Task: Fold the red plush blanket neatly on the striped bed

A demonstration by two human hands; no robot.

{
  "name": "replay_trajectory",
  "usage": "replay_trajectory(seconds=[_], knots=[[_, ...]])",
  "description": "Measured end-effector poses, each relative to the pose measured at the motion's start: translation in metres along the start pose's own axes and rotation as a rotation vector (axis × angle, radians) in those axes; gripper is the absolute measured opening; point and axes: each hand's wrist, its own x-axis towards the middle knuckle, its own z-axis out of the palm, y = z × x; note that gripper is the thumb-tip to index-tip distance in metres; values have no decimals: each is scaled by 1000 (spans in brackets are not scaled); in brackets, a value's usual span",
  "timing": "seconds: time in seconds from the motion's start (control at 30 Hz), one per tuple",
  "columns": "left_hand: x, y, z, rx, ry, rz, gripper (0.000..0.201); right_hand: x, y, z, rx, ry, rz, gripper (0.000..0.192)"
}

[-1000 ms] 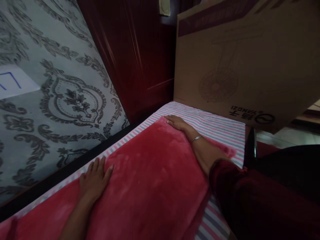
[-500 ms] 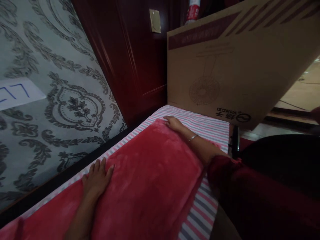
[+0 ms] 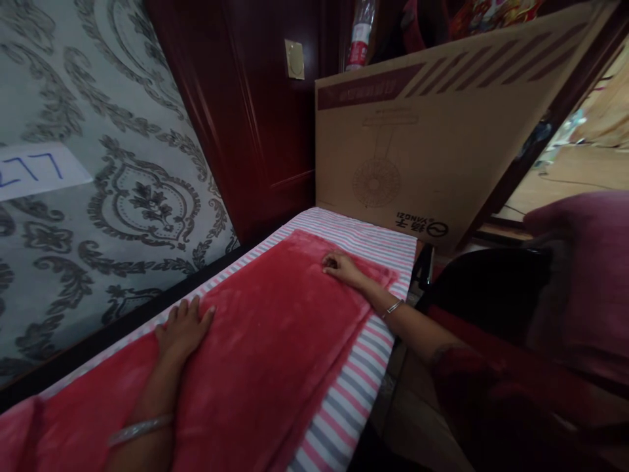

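Note:
A folded red plush blanket (image 3: 275, 314) lies spread along a table covered with a striped cloth (image 3: 344, 393) in pink, grey and white. My left hand (image 3: 181, 331) rests flat on the blanket near its wall-side edge, fingers spread. Over the far part of the blanket is my right hand (image 3: 341, 267), its fingers loosely curled with a gap to the thumb and nothing visible between them. Whether its underside touches the plush I cannot tell. Bracelets show on both wrists.
A large cardboard box (image 3: 422, 151) stands at the table's far end, with a bottle (image 3: 360, 42) behind it. Patterned wallpaper (image 3: 147, 203) and a dark red panel (image 3: 275, 131) border the left. To the right are a black chair (image 3: 501, 288) and a pinkish cushion-like thing (image 3: 590, 282).
My right hand has left the blanket's far corner and moved back over its surface, fingers now curled. My left hand stays flat on the blanket. The view has shifted rightward.

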Motion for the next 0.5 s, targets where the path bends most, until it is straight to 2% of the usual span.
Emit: replay_trajectory(seconds=[0.1,0.23,0.3,0.4,0.5], knots=[[0,-1,0,-17,-7,-4,73,-3,-4,2,-7,30,-20,3],[0,-1,0,-27,14,1,72,-2,1,1,-16,138,37,8],[0,-1,1,-30,21,5,72,1,9,-7,-26,252,114,13],[0,-1,1,-38,19,10,72,4,21,-25,-39,418,234,29],[1,-1,0,-50,20,6,72,-1,22,-41,-65,473,279,39]])
